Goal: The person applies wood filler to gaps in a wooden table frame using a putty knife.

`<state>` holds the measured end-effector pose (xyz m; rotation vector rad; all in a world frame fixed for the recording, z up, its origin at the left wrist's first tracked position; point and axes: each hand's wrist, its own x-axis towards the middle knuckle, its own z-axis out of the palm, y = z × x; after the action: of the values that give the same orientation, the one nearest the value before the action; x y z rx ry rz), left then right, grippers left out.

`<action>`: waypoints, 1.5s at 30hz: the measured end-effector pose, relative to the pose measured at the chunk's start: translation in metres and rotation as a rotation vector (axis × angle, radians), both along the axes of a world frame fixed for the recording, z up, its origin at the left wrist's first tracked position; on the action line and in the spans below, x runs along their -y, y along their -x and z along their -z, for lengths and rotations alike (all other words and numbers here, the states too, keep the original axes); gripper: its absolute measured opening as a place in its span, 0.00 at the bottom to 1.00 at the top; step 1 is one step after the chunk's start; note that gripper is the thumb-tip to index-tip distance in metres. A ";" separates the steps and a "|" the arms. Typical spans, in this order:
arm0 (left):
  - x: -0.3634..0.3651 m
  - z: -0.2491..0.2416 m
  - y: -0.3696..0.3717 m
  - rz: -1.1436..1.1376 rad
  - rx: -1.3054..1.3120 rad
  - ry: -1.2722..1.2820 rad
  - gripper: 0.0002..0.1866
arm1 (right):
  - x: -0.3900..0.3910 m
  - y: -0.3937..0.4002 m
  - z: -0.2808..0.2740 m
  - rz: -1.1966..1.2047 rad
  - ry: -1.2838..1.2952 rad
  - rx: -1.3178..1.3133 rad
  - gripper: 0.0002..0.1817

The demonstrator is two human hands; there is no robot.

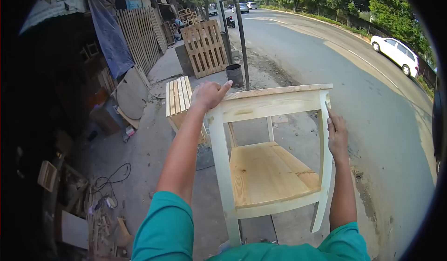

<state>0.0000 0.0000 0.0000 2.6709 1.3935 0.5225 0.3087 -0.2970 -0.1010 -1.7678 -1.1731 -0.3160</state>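
Observation:
A pale wooden chair (274,107) stands close in front of me, its flat wooden seat (265,172) showing through the open back frame. My left hand (209,96) grips the upper left corner of the chair's top rail, thumb stretched along the rail. At the right upright of the chair, my right hand (337,133) is pressed against the outer side with its fingers together. Whether something small lies under those fingers, I cannot make out.
A slatted wooden crate (179,96) stands beyond the chair's left side. Farther back are a pallet (204,47), a black bucket (234,75) and a pole (242,42). Wood scraps and a cable (111,179) lie at left. A white car (396,54) is on the road at right.

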 end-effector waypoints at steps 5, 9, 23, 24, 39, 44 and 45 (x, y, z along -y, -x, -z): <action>-0.005 0.001 0.006 0.031 -0.018 -0.054 0.41 | 0.020 0.019 0.032 -0.014 -0.135 -0.428 0.19; -0.008 0.005 0.006 0.017 -0.008 -0.041 0.41 | 0.038 0.001 0.074 0.018 -0.157 -0.522 0.21; -0.004 0.001 0.006 0.003 -0.030 -0.036 0.41 | 0.065 0.003 0.106 0.094 -0.167 -0.700 0.25; -0.004 0.002 0.006 0.005 -0.026 -0.039 0.41 | 0.066 0.004 0.106 0.094 -0.163 -0.704 0.25; -0.003 0.001 0.005 0.007 -0.024 -0.062 0.41 | 0.077 0.007 0.120 0.053 -0.243 -0.733 0.14; -0.003 0.000 0.006 0.015 -0.013 -0.051 0.42 | 0.081 0.014 0.117 0.111 -0.232 -0.759 0.14; -0.003 0.001 0.005 0.012 -0.012 -0.049 0.42 | 0.083 0.014 0.117 0.113 -0.232 -0.755 0.14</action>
<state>-0.0054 0.0032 -0.0007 2.7231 1.3844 0.5472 0.2944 -0.3798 -0.2182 -1.5355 -0.4749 0.1472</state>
